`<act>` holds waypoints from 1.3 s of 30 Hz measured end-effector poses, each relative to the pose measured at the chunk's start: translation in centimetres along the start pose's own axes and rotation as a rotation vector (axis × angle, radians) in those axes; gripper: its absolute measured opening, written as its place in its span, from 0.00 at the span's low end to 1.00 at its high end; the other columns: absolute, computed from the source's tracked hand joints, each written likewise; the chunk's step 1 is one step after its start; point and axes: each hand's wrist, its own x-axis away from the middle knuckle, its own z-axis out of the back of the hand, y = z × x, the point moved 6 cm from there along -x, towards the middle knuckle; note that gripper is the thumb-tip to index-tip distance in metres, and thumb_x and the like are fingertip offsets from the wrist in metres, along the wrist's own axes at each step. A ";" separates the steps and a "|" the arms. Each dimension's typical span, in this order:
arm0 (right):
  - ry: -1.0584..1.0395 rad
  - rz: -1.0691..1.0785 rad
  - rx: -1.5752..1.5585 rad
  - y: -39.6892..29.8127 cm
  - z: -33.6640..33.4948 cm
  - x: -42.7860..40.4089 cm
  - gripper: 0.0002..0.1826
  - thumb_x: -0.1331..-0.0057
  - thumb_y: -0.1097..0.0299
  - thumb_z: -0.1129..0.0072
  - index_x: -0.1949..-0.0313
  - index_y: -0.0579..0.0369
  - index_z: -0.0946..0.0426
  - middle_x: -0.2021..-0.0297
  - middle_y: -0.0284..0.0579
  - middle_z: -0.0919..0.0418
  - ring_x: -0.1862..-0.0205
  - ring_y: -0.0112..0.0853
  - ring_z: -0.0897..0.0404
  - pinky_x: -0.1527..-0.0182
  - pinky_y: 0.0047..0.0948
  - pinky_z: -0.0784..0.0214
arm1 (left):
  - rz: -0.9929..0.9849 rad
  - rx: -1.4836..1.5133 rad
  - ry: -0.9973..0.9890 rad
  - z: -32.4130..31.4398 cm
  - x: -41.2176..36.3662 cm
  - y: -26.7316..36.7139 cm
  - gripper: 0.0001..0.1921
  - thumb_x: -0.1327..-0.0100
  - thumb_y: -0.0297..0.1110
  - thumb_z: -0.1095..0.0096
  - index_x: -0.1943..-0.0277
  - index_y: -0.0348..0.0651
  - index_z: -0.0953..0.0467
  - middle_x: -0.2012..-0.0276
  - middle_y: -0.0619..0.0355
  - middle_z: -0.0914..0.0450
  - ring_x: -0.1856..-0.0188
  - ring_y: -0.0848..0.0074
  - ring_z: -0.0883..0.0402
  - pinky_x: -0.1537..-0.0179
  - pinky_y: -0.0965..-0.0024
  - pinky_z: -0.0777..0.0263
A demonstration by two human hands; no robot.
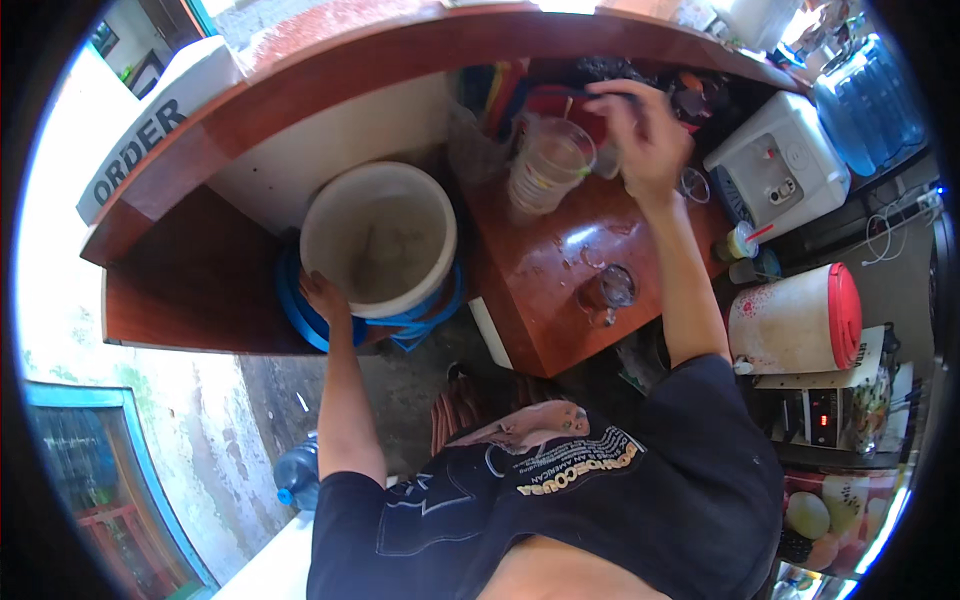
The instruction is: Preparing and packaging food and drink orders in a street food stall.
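A white plastic bucket (pixel 441 259) with cloudy liquid inside stands at the left of the counter. Against its lower left side lies my left hand (pixel 326 298); whether it grips the bucket or only touches it is not clear. Blue plastic (pixel 315 330) shows under and beside the bucket. My right hand (pixel 651 142) is raised, blurred, fingers apart and apparently holding nothing. Just left of it is a stack of clear plastic cups (pixel 547 169). A glass mug (pixel 616 286) is on the wet brown counter (pixel 544 322), below the cups in the picture.
At right are a white water dispenser (pixel 780 169) with a blue bottle (pixel 870 109), a drink cup with a red straw (pixel 742 238) and a drink jug with a red lid (pixel 787 319). The raised counter edge (pixel 420 41) curves across the far side.
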 end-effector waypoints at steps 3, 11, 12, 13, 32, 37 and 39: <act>0.363 0.023 -0.044 -5.0 8.5 4.2 0.07 0.31 0.78 0.54 0.57 0.65 0.28 0.65 0.47 0.20 0.66 0.25 0.19 0.66 0.17 0.30 | 0.106 -0.008 0.097 2.2 3.0 -0.1 0.22 0.31 0.38 0.59 0.42 0.30 0.34 0.44 0.32 0.35 0.45 0.43 0.34 0.43 0.52 0.40; 0.128 -0.283 -0.029 1.5 15.2 13.4 0.05 0.30 0.76 0.54 0.59 0.62 0.28 0.71 0.40 0.22 0.75 0.18 0.29 0.72 0.15 0.36 | 0.324 0.004 0.276 7.2 23.6 3.6 0.19 0.31 0.32 0.55 0.44 0.26 0.34 0.48 0.36 0.34 0.45 0.49 0.33 0.43 0.56 0.39; 0.104 -0.275 -0.074 2.0 14.6 13.6 0.05 0.30 0.76 0.54 0.59 0.62 0.28 0.71 0.40 0.22 0.75 0.18 0.29 0.72 0.15 0.36 | 0.301 -0.080 0.282 8.4 27.0 2.0 0.19 0.31 0.31 0.55 0.44 0.26 0.34 0.49 0.37 0.33 0.45 0.50 0.33 0.43 0.57 0.39; 0.061 -0.248 -0.116 2.2 13.5 13.7 0.05 0.30 0.76 0.53 0.59 0.61 0.28 0.71 0.40 0.22 0.75 0.18 0.29 0.72 0.16 0.35 | 0.283 -0.168 0.291 9.7 30.5 0.0 0.19 0.32 0.31 0.55 0.44 0.26 0.34 0.49 0.38 0.32 0.44 0.52 0.33 0.43 0.57 0.39; -0.252 0.368 -0.296 -22.2 2.4 21.5 0.14 0.33 0.68 0.44 0.51 0.62 0.25 0.56 0.50 0.21 0.57 0.38 0.20 0.55 0.30 0.27 | 1.596 -0.216 0.625 33.0 85.1 -2.5 0.17 0.38 0.36 0.51 0.50 0.36 0.30 0.46 0.38 0.36 0.47 0.46 0.28 0.46 0.53 0.32; -0.942 0.318 -0.711 -40.9 -7.2 36.2 0.14 0.35 0.74 0.47 0.49 0.59 0.26 0.57 0.45 0.23 0.65 0.32 0.26 0.63 0.28 0.32 | 1.682 -0.156 0.681 38.6 95.8 -2.9 0.13 0.39 0.39 0.46 0.57 0.41 0.25 0.57 0.47 0.24 0.55 0.53 0.22 0.53 0.55 0.27; -1.195 0.346 -0.822 -48.9 -7.4 43.1 0.14 0.37 0.76 0.46 0.52 0.58 0.26 0.58 0.45 0.23 0.66 0.32 0.25 0.64 0.28 0.32 | 1.698 -0.037 0.877 41.3 101.7 -3.0 0.12 0.39 0.37 0.47 0.57 0.41 0.26 0.63 0.50 0.23 0.59 0.54 0.21 0.56 0.56 0.26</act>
